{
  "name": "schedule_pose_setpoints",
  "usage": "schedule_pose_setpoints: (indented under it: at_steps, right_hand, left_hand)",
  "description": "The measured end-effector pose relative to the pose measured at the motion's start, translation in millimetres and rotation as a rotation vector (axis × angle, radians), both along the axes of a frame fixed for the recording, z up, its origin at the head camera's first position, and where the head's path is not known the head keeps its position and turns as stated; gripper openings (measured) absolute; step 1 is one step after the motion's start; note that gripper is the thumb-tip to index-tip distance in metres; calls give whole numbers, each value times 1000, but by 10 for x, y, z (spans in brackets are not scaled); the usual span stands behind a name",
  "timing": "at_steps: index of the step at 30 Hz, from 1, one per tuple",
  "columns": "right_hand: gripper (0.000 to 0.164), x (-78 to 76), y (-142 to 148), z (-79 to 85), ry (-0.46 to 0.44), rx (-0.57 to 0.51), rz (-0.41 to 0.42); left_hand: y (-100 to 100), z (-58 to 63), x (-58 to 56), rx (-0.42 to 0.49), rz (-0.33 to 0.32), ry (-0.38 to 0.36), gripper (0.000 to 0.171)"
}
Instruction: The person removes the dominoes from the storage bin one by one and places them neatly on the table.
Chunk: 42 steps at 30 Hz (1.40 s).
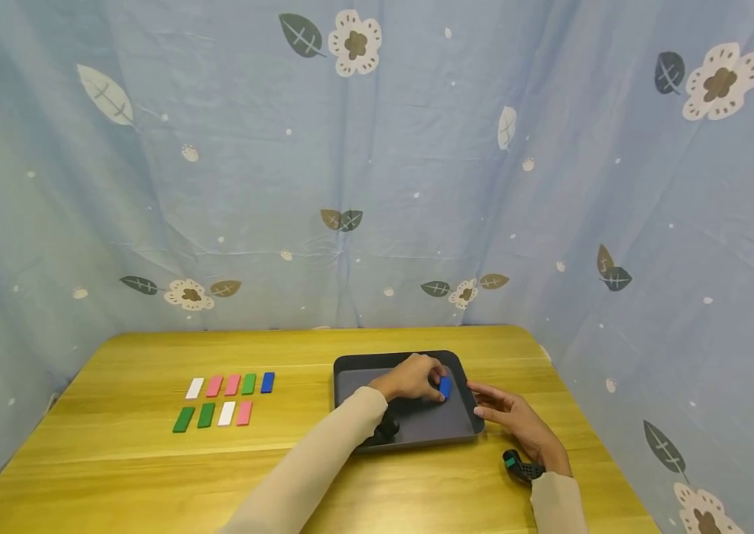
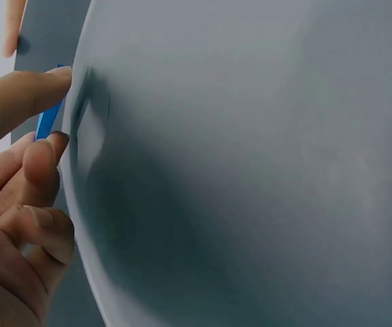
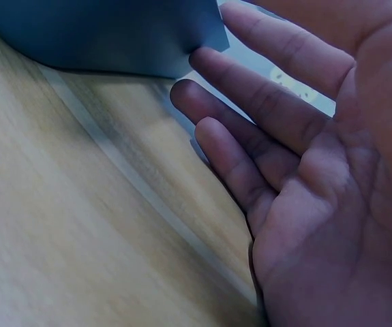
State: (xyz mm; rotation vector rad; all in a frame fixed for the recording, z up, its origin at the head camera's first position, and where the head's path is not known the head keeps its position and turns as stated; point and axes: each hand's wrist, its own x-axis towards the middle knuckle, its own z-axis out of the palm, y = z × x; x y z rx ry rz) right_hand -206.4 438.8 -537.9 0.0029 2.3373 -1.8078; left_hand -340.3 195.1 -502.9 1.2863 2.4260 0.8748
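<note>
Inside the dark grey tray [image 1: 417, 437], toward its right end, my left hand [image 1: 412, 378] pinches a blue block [image 1: 445, 387] between thumb and fingers. The left wrist view shows the same blue block [image 2: 48, 121] edge-on between the thumb and fingertips, close to the tray's side. At the tray's right rim, my right hand [image 1: 516, 419] has its fingertips against the outer wall. In the right wrist view, the fingers [image 3: 250, 88] are extended, relaxed and slightly bent beside the tray's corner [image 3: 114, 41], holding nothing.
On the left of the wooden table [image 1: 116, 475] lie two rows of small blocks, among them a white block [image 1: 194, 388], a pink block [image 1: 244, 413], a green block [image 1: 183, 419] and another blue block [image 1: 268, 382]. A patterned curtain [image 1: 390, 163] hangs behind the table.
</note>
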Motion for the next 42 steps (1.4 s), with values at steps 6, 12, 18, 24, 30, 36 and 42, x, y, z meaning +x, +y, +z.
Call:
schedule_pose_setpoints:
  at_steps: [6, 12, 18, 24, 30, 36, 42]
  right_hand:
    - [56, 22, 13, -52, 5, -2, 18]
    - [57, 62, 13, -78, -1, 9, 14]
    - [57, 61, -23, -72, 9, 5, 14]
    - [58, 28, -55, -75, 20, 2, 27]
    - [57, 5, -63, -54, 24, 12, 26]
    - [58, 20, -63, -36, 21, 18, 21]
    - [59, 20, -65, -19, 16, 22, 17]
  left_hand:
    - [-133, 14, -7, 25, 33, -46, 49]
    - [-230, 59, -11, 54, 33, -32, 48]
    - [-352, 168, -33, 83, 36, -33, 46]
    - [-515, 277, -49, 117, 29, -27, 46]
    - [-696, 405, -62, 125, 47, -5, 48]
    - [-889, 471, -77, 127, 59, 28, 49]
    - [-1111, 521, -76, 144, 73, 39, 50]
